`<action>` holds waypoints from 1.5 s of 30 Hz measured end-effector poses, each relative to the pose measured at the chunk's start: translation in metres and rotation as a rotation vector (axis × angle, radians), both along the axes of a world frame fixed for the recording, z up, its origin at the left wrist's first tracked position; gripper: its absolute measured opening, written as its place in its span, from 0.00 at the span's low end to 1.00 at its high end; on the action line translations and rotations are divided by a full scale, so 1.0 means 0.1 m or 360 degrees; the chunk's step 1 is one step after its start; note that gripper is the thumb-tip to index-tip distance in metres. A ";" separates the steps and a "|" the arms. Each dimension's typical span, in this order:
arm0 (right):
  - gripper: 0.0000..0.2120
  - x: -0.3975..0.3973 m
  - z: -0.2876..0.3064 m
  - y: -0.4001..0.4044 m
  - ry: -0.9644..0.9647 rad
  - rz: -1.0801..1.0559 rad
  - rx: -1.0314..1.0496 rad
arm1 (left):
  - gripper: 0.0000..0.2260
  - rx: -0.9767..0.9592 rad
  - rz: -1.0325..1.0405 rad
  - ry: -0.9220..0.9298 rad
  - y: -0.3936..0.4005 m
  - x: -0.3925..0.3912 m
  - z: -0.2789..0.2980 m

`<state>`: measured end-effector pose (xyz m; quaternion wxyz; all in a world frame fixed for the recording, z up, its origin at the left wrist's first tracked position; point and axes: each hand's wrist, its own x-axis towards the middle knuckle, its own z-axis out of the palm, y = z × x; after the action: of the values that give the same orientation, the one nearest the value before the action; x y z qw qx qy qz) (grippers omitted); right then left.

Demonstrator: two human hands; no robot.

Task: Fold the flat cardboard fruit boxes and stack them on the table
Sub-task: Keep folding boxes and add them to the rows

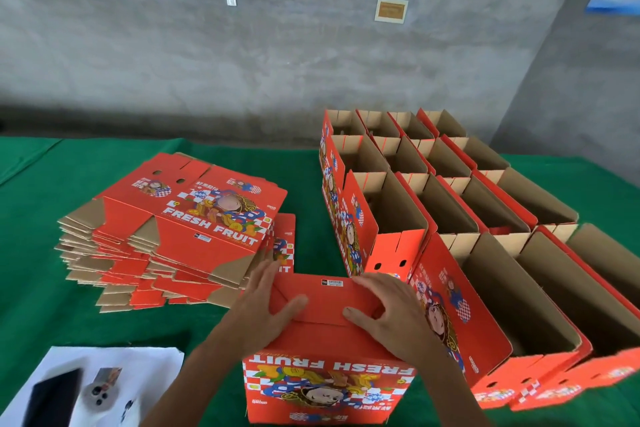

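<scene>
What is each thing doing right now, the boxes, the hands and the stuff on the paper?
Box in front: upside down, bottom flaps being pressed shut.
Left hand: flat, pressing a bottom flap.
Right hand: flat, pressing the flaps.
Flat box pile: unfolded, stacked messily.
Folded boxes: upright, tops open, in rows.
Phone: lying on white paper.
Green tablecloth: spread out.

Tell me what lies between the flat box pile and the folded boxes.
In the head view, only bare green tablecloth separates the flat box pile from the folded boxes.
</scene>
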<state>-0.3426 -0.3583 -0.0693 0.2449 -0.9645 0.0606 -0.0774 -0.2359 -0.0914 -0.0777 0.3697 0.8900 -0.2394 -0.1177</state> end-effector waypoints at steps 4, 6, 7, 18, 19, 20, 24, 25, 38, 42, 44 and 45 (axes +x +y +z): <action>0.39 0.08 -0.04 0.06 0.0085 -0.0102 -0.0200 | 0.52 0.0546 0.0189 -0.0188 -0.21 0.02 0.04; 0.41 0.13 -0.05 0.11 0.0152 -0.0170 -0.0433 | 0.51 0.0629 0.0293 -0.0210 -0.32 0.00 0.01; 0.41 0.15 -0.05 0.12 0.0187 -0.0193 -0.0484 | 0.50 0.0661 0.0313 -0.0230 -0.34 0.00 0.00; 0.36 -0.04 -0.03 -0.33 0.0820 -0.0907 0.1286 | 0.43 0.0597 0.0439 -0.0146 -0.11 0.18 -0.02; 0.34 -0.10 -0.08 -0.34 0.0997 -0.0883 0.1438 | 0.43 0.0577 0.0448 -0.0135 -0.07 0.19 -0.01; 0.33 -0.14 -0.13 -0.35 0.1102 -0.0860 0.1492 | 0.42 0.0549 0.0455 -0.0133 -0.04 0.20 -0.02; 0.30 -0.23 -0.20 -0.35 0.1161 -0.0773 0.1500 | 0.39 0.0436 0.0479 -0.0118 0.10 0.14 -0.04; 0.29 -0.24 -0.18 -0.34 0.1171 -0.0743 0.1530 | 0.38 0.0421 0.0480 -0.0114 0.13 0.13 -0.04; 0.36 -0.33 -0.15 -0.28 0.1168 -0.0452 0.1671 | 0.27 0.0050 0.0574 -0.0067 0.51 -0.10 -0.02; 0.36 -0.41 0.28 -0.19 0.0962 -0.0339 0.1598 | 0.32 -0.0383 0.0757 0.0005 0.62 -0.13 0.03; 0.29 -0.51 0.56 -0.16 0.0789 -0.0236 0.1415 | 0.35 -0.0495 0.0775 0.0125 0.61 -0.12 0.07; 0.27 -0.57 0.70 -0.13 0.0725 -0.0174 0.1287 | 0.35 -0.0518 0.0735 0.0189 0.57 -0.12 0.08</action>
<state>-0.3992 -0.3717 0.0008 0.5774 -0.7794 0.1889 0.1533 -0.2481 -0.0340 -0.0696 0.5381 0.8415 -0.0239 -0.0423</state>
